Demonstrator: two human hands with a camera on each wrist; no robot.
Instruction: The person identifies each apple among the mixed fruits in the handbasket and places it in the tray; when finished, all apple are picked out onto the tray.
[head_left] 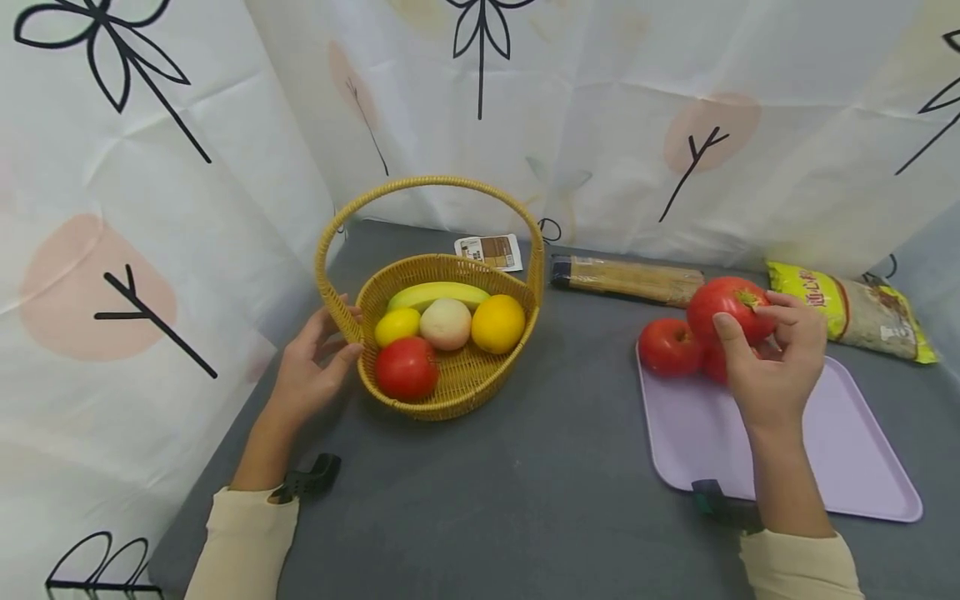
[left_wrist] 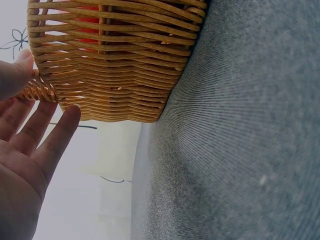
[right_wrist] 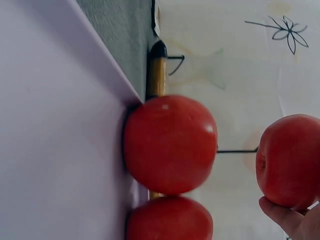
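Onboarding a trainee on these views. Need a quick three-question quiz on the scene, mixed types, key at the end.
1. What does the right hand hold?
2. How many red fruits can be seen resting on the purple tray?
3. True or false: the left hand is nearer the purple tray than the wicker basket.

Key:
1. A single red fruit.
2. Two.
3. False; it is right at the wicker basket.

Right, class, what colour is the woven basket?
The basket is golden yellow, seen best in the head view.
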